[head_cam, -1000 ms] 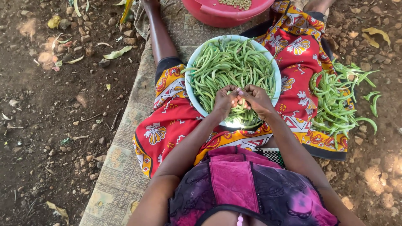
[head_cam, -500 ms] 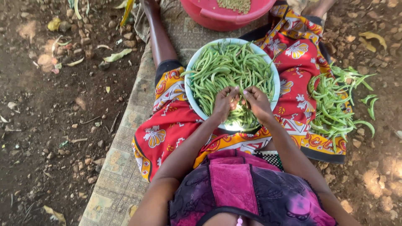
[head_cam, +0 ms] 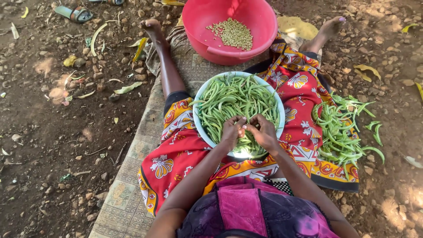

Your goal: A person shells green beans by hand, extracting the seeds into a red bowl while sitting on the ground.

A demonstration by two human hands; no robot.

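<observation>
Seated person seen from above, legs stretched toward the top of the frame; head and torso are cut off at the bottom edge, only a purple garment showing.

Both hands meet at the centre, over the near rim of the white bowl (head_cam: 201, 94). Left hand (head_cam: 231, 131) and right hand (head_cam: 264, 132) are curled narrow, fingertips pinched together on one green bean pod (head_cam: 243, 128). The pod is almost wholly hidden between the fingers; its long axis seems to run left to right across the frame, but its ends cannot be made out.

The bowl is round, smooth and pale-rimmed, and rests on the lap at centre frame. It is heaped with slender green pods (head_cam: 233, 99), most lying with their long axes from lower frame to upper frame, some crossing. Its near rim is hidden behind the hands.

Lap cloth (head_cam: 176, 150): red, with yellow and orange floral print. A loose pile of green pods (head_cam: 341, 130) lies on it at right, spilling toward bare dirt.

Red plastic basin (head_cam: 220, 46), top centre, glossy, holds a small heap of pale shelled seeds (head_cam: 233, 33). Its far rim is cut off by the frame top.

Woven mat (head_cam: 128, 194) lies under the legs, patterned and worn. The ground is stony and strewn with dry husks. Sandal (head_cam: 72, 13) at upper left.
</observation>
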